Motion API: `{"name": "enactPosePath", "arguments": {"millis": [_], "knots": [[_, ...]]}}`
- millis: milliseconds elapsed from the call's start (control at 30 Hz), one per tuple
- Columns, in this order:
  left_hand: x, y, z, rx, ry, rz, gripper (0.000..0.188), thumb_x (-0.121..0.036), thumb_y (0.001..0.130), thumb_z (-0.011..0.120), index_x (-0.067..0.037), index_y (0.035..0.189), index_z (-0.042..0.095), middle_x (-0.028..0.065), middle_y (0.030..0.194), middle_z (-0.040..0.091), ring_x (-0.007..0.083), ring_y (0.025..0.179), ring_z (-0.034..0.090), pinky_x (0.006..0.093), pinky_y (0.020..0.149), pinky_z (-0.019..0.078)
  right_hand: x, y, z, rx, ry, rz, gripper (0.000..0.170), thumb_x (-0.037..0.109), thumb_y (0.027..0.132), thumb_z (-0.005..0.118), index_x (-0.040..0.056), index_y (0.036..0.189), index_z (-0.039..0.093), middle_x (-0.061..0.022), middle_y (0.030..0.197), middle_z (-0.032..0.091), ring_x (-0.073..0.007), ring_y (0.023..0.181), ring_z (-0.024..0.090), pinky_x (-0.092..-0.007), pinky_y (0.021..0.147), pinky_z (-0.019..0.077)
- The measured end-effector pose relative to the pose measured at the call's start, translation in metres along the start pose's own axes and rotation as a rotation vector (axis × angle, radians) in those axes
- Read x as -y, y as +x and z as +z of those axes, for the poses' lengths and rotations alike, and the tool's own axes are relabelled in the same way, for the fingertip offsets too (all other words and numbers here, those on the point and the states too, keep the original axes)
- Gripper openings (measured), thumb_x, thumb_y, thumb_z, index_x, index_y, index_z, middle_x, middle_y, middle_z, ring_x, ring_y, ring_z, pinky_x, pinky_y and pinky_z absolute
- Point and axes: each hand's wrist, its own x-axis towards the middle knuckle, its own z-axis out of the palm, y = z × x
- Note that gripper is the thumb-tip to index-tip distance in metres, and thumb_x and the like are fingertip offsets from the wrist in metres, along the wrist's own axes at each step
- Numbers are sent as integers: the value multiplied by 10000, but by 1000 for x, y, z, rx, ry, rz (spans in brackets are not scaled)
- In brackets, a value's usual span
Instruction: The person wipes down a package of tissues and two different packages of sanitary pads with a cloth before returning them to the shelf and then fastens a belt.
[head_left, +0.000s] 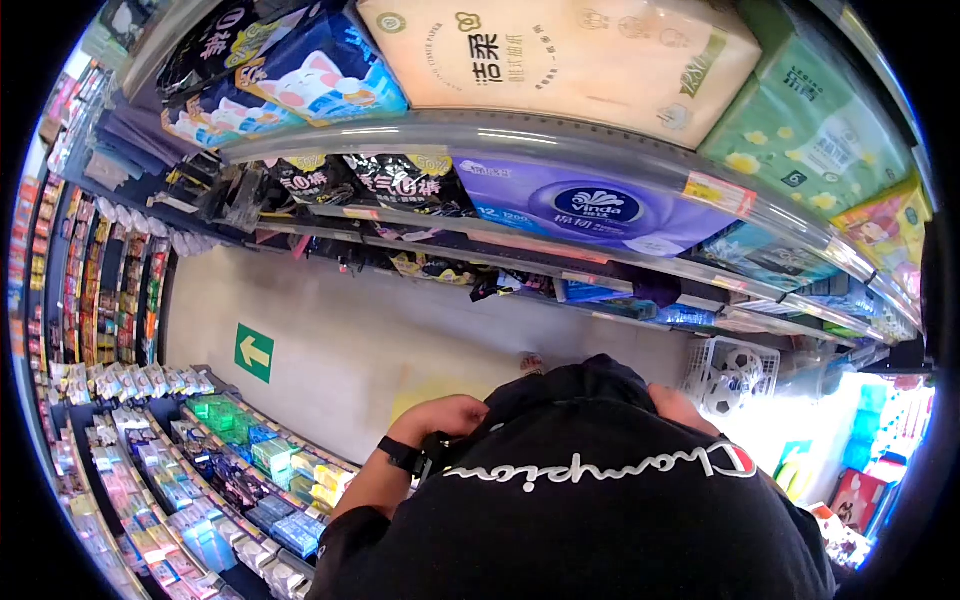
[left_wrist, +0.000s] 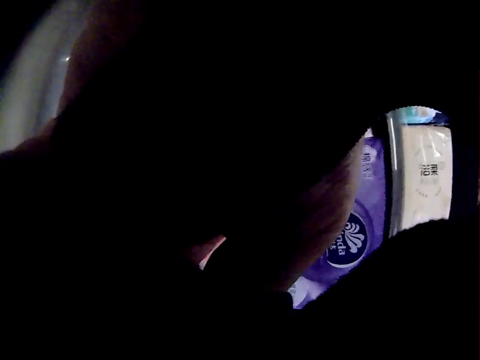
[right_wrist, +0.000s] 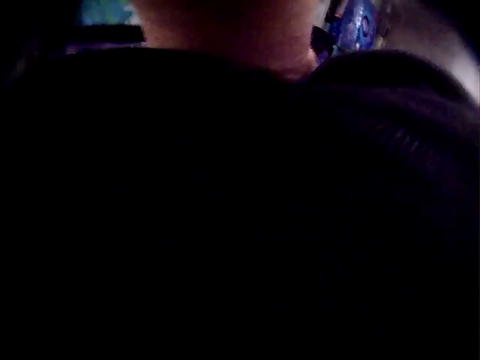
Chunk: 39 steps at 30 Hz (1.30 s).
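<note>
In the head view both hands are at the front of a black sweatshirt with "Champion" lettering. My left hand lies against its left edge, near bunched dark cloth, with a black band on the wrist. Its fingertips are hidden behind the cloth. Only part of my right hand shows at the other edge, its fingers hidden by the sweatshirt. The wrist views are mostly dark, filled by cloth and skin. Whether either hand grips the cloth, I cannot tell.
Shelves ahead hold a purple Vinda tissue pack, a cream tissue pack and a green pack. A white basket with black-and-white balls stands at the right. More stocked shelves line the left, beside a green arrow floor sign.
</note>
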Motion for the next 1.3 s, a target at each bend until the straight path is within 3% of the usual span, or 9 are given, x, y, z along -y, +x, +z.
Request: {"name": "enactPosePath", "arguments": {"millis": [133,200,400,700,800,933,1033,1133,1300], "knots": [[-39,-13,-5,-27,64,-100,123,-13,722,600,9,843,602,24,705,594,117,674,533,307,613,448,3,13,-5,-37,-83,-172,288,239,843,605,48,1021,483,-274,966,624,-482,914,592,-535,746,459],[-29,-13,-3,-57,117,-56,127,-7,740,599,11,865,610,30,719,602,111,702,538,304,643,456,19,18,-15,-11,-19,-35,307,261,824,627,60,1014,495,-245,957,623,-465,920,587,-508,752,459],[-41,0,-2,-90,35,18,247,18,828,631,-3,1073,642,3,951,676,95,879,582,290,813,485,29,52,-11,-69,84,-460,288,243,818,632,70,1003,493,-196,909,604,-435,889,589,-466,738,460],[-59,23,6,-23,-13,23,217,-39,820,645,-14,1036,658,-2,940,700,104,889,591,304,833,484,59,91,2,267,144,-387,333,285,829,650,72,1009,468,-136,860,583,-327,834,592,-434,696,431],[-61,26,5,-29,81,14,211,-87,819,660,-17,1018,654,34,932,709,127,885,603,327,831,487,41,70,-4,252,101,-457,321,272,860,614,71,1076,487,-210,965,619,-403,914,597,-439,796,450],[-64,24,10,-52,90,20,201,-73,813,652,-23,1007,643,60,907,702,132,865,601,331,808,488,-1,24,3,196,170,-415,366,243,874,601,78,1168,460,-219,1065,581,-381,976,571,-425,855,449],[-61,21,14,-73,57,67,208,-53,814,639,-27,1020,631,56,892,688,123,853,585,317,799,483,-17,-11,6,313,419,79,579,129,815,668,134,1316,378,-183,1232,494,-302,1086,507,-417,922,422],[-44,22,15,-104,92,133,207,-27,813,623,-35,1020,626,37,838,652,117,819,564,304,769,475,-2,-51,-15,296,404,-60,646,89,774,706,150,1319,364,-169,1203,514,-291,1079,516,-396,932,417],[-34,23,13,-93,-40,117,170,-85,894,594,-27,1049,636,-2,778,602,111,763,536,301,705,456,-41,-60,19,204,375,133,573,90,766,729,118,1255,432,-125,1083,592,-273,1030,574,-378,912,448]]}}
